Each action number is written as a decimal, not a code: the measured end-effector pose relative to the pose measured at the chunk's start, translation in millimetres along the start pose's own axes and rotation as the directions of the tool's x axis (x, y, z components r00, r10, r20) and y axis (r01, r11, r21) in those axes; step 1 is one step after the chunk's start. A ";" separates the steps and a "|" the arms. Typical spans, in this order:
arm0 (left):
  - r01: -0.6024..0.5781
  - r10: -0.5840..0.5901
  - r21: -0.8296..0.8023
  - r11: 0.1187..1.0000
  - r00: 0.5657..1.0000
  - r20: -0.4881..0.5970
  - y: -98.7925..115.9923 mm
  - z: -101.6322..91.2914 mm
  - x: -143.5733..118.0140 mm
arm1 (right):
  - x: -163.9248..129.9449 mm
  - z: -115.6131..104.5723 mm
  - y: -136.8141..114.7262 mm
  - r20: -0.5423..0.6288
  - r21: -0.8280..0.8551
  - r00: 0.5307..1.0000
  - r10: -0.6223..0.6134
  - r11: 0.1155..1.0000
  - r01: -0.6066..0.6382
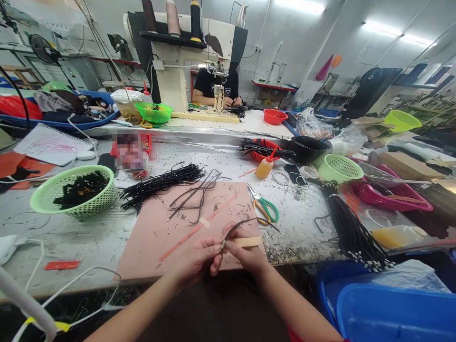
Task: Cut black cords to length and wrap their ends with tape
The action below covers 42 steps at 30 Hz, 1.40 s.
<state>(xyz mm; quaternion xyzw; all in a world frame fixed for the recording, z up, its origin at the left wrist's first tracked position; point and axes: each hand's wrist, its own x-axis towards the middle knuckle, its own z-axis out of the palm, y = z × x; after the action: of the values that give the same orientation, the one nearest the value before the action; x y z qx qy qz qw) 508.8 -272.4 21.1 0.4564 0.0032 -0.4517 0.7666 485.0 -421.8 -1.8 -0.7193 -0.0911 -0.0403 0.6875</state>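
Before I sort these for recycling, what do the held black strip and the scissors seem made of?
Black strip: perhaps leather or plastic; dull, thin, smoothly curved.
Scissors: blades probably metal, silvery; green and orange handles probably plastic, smooth and brightly coloured.

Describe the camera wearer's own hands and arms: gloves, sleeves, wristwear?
Left hand and right hand: no gloves. Left forearm and right forearm: uncovered as far as the frame shows, no watch or bracelet visible. Some red cloth shows at the bottom edge beside the right forearm, probably clothing; too cropped to tell if it's a sleeve.
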 end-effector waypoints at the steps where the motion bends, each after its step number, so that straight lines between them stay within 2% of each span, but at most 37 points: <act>1: -0.050 0.053 0.053 0.997 0.998 -0.044 0.2 0.6 0.1 | -0.5 -0.2 0.4 -0.024 -0.034 1.000 0.007 0.999 -0.008; 4: -0.168 0.213 0.256 0.952 0.964 -0.161 1.0 2.8 0.6 | -1.8 0.5 0.2 -0.083 -0.195 0.997 0.003 0.981 -0.020; 7: -0.197 0.293 0.394 0.898 0.935 -0.199 1.1 3.9 1.5 | -1.7 0.7 -2.2 -0.044 -0.365 0.997 -0.067 0.930 0.046; 10: -0.152 0.239 0.357 0.922 0.947 -0.215 -0.7 3.1 3.9 | 1.6 -6.6 0.4 0.110 -0.487 0.982 -0.156 0.853 0.190; 12: -0.112 0.190 0.306 0.945 0.952 -0.241 -2.0 1.7 6.2 | 5.9 -20.5 7.6 0.194 -0.600 0.960 -0.204 0.750 0.281; 14: -0.083 0.155 0.256 0.963 0.948 -0.276 -2.6 0.0 8.8 | 10.5 -43.0 16.8 0.193 -0.726 0.953 -0.234 0.619 0.300; 16: -0.034 0.090 0.173 0.984 0.940 -0.330 -2.7 -1.7 11.8 | 14.1 -72.0 24.4 0.091 -0.834 0.974 -0.207 0.519 0.188; 18: 0.038 -0.015 0.051 0.998 0.919 -0.393 -2.9 -3.2 15.4 | 15.8 -103.1 28.5 -0.093 -0.906 0.995 -0.029 0.418 -0.073; 19: 0.066 -0.063 -0.008 0.998 0.906 -0.419 -3.1 -4.0 17.4 | 15.7 -118.0 29.4 -0.197 -0.915 0.976 0.091 0.341 -0.216; 21: 0.079 -0.110 -0.086 0.993 0.884 -0.454 -3.8 -5.7 21.5 | 14.2 -144.5 29.9 -0.384 -0.883 0.887 0.257 0.177 -0.434; 23: 0.051 -0.105 -0.124 0.991 0.871 -0.479 -3.9 -8.0 24.8 | 11.5 -164.2 29.8 -0.494 -0.839 0.817 0.299 0.082 -0.537; 26: -0.026 -0.066 -0.167 0.986 0.852 -0.519 -1.9 -12.3 27.2 | 9.0 -176.9 29.1 -0.578 -0.796 0.765 0.285 0.010 -0.605; 29: -0.130 -0.002 -0.193 0.973 0.824 -0.567 1.8 -16.0 27.4 | 13.7 -167.4 29.1 -0.606 -0.786 0.768 0.210 -0.008 -0.618; 31: -0.189 0.043 -0.185 0.964 0.802 -0.596 3.4 -17.4 27.3 | 22.1 -152.3 31.4 -0.554 -0.823 0.812 0.186 0.026 -0.568; 33: -0.223 0.085 -0.154 0.963 0.789 -0.608 3.7 -17.8 27.2 | 32.6 -136.7 35.7 -0.470 -0.866 0.856 0.215 0.077 -0.494; 35: -0.236 0.126 -0.106 0.966 0.786 -0.605 2.7 -17.5 26.3 | 42.3 -127.0 39.9 -0.413 -0.886 0.876 0.251 0.112 -0.450; 37: -0.245 0.167 -0.049 0.968 0.783 -0.599 1.5 -17.2 24.4 | 48.2 -126.0 40.9 -0.415 -0.884 0.874 0.253 0.115 -0.453; 40: -0.254 0.219 0.023 0.967 0.783 -0.583 0.9 -17.7 20.1 | 48.5 -133.7 32.2 -0.506 -0.844 0.848 0.159 0.112 -0.525; 42: -0.255 0.240 0.053 0.965 0.787 -0.568 1.8 -18.9 17.5 | 42.9 -134.1 20.5 -0.519 -0.819 0.848 0.102 0.222 -0.528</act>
<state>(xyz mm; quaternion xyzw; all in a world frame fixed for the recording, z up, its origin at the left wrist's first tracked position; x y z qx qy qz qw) 528.1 -271.0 4.0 0.5567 0.1783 -0.1902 0.7887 539.8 -552.9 -7.1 -0.9629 0.2281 -0.0721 0.1246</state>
